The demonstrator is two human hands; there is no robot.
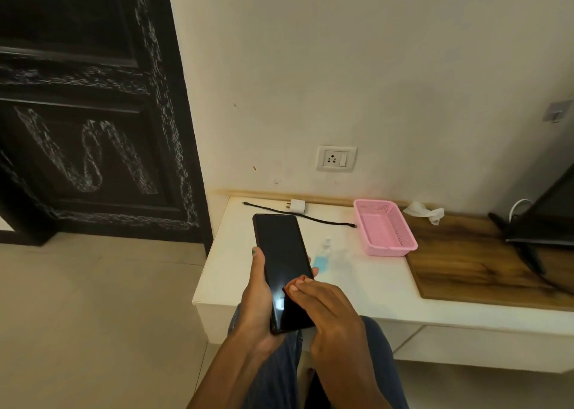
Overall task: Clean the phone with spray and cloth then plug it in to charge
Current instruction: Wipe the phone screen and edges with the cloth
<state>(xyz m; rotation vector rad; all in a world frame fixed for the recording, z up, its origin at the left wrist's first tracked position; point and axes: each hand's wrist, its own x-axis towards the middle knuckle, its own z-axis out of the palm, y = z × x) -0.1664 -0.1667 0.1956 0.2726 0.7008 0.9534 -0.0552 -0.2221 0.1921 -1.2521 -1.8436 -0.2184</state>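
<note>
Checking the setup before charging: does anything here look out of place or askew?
Mostly tidy. The small clear spray bottle with blue liquid lies tipped on its side on the white table, and a crumpled white cloth sits off on the wooden board. No spill shows.

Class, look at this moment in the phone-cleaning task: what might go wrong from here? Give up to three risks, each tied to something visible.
1. The left hand alone grips the phone, held off the table's edge; it may slip and fall.
2. The right hand rests bare fingers on the screen, perhaps smearing it.
3. The spray bottle lies near the charger adapter and black cable; stray spray might wet them.
</note>
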